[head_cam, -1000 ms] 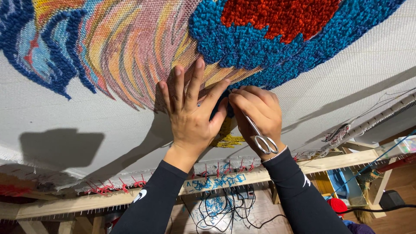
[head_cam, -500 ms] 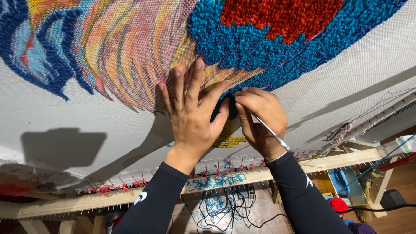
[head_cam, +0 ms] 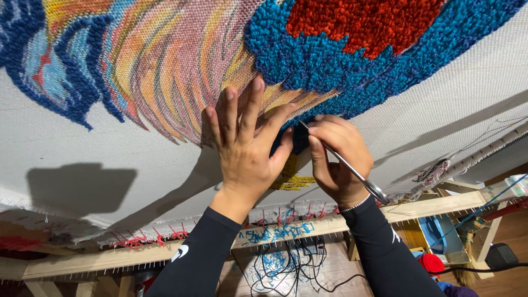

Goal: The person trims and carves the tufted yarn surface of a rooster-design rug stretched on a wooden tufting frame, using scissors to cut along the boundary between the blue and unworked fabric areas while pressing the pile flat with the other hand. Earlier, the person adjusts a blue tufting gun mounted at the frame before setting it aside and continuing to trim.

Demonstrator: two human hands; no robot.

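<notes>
Head camera is looking at a white cloth [head_cam: 82, 148] stretched on a wooden frame [head_cam: 330, 224]. Left hand [head_cam: 246, 148] is pressing flat, fingers spread, on the striped yarn part. Right hand [head_cam: 335, 159] is closing around silver scissors [head_cam: 352, 171], tips touching the blue yarn [head_cam: 313, 60] just under the red patch [head_cam: 363, 25].

Backing cloth [head_cam: 440, 110]: white woven mesh, matt, coarse. Tufted yarn [head_cam: 352, 33]: looped pile, rough and fuzzy, blue and red-orange; left of it flat streaked threads, smoother. Scissors [head_cam: 352, 168] in right hand [head_cam: 335, 159]: polished metal, glossy. Frame [head_cam: 429, 206]: bare pale wood, matt. Sleeves [head_cam: 192, 264]: black stretch fabric, smooth.
</notes>
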